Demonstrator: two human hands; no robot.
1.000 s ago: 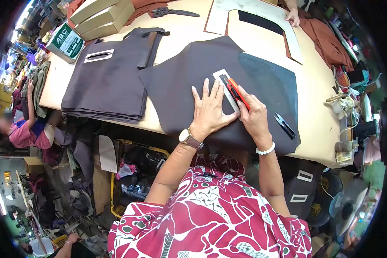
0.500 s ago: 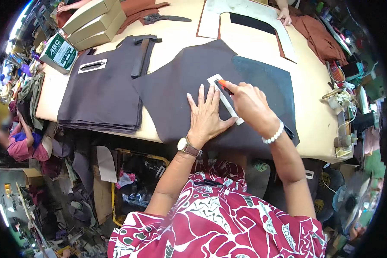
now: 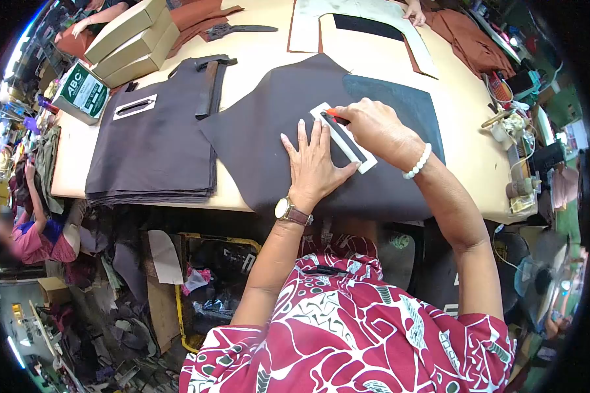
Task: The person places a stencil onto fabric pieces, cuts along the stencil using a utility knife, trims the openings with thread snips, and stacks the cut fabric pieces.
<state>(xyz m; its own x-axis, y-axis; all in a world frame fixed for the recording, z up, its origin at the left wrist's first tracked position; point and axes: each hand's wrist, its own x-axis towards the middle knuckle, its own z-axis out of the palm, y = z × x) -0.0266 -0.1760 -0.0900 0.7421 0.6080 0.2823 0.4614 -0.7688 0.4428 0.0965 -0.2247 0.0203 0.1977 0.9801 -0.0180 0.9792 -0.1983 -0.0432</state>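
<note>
A white slotted template (image 3: pixel 367 162) lies slanted on dark brown fabric (image 3: pixel 275 98). My left hand (image 3: pixel 313 160) is spread flat beside it, thumb and fingertips at its left edge, with a watch on the wrist. My right hand (image 3: pixel 373 128) is closed around an orange-red cutter (image 3: pixel 334 116), whose tip is at the upper end of the slot. Most of the cutter is hidden by the hand. Under the fabric, a dark green mat (image 3: pixel 406 101) shows at the right.
Left: stacked dark fabric (image 3: pixel 151 150) with another white template (image 3: pixel 135 107), a hammer (image 3: pixel 210 85), an ABC box (image 3: pixel 82 93) and cartons (image 3: pixel 134 39). Scissors (image 3: pixel 242 29) lie at the back. A person's hand (image 3: pixel 414 13) touches a large white pattern (image 3: pixel 306 26).
My right hand has moved up along the template and turned over with the cutter. My left hand stays pressed beside the template. At the upper left, another person's hands have come into view.
</note>
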